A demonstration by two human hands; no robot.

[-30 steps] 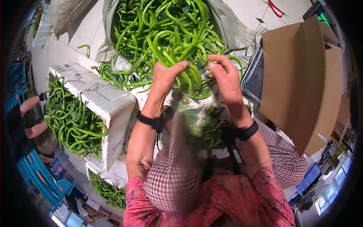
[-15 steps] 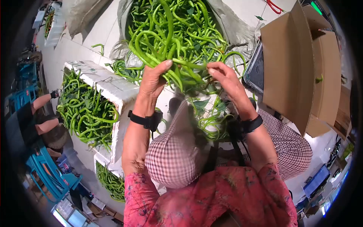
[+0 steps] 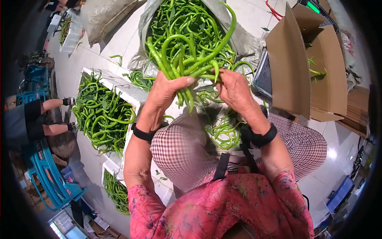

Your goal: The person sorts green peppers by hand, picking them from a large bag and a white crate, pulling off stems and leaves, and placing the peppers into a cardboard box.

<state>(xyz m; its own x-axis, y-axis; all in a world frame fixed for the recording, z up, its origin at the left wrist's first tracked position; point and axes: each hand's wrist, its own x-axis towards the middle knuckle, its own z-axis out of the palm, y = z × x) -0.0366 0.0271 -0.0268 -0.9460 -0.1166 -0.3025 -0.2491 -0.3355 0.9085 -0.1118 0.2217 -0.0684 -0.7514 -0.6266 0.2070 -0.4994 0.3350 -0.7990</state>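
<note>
- The left hand [image 3: 165,89] is clenched around a bunch of peppers [image 3: 187,59], thumb over the stems.
- The right hand [image 3: 234,89] grasps the same bunch from the other side.
- The bunch stands up over the person's lap, in front of an open sack [image 3: 242,36] full of peppers.
- A foam box [image 3: 127,89] with more peppers is at the left.
- A cardboard box [image 3: 290,67] is at the right.
</note>
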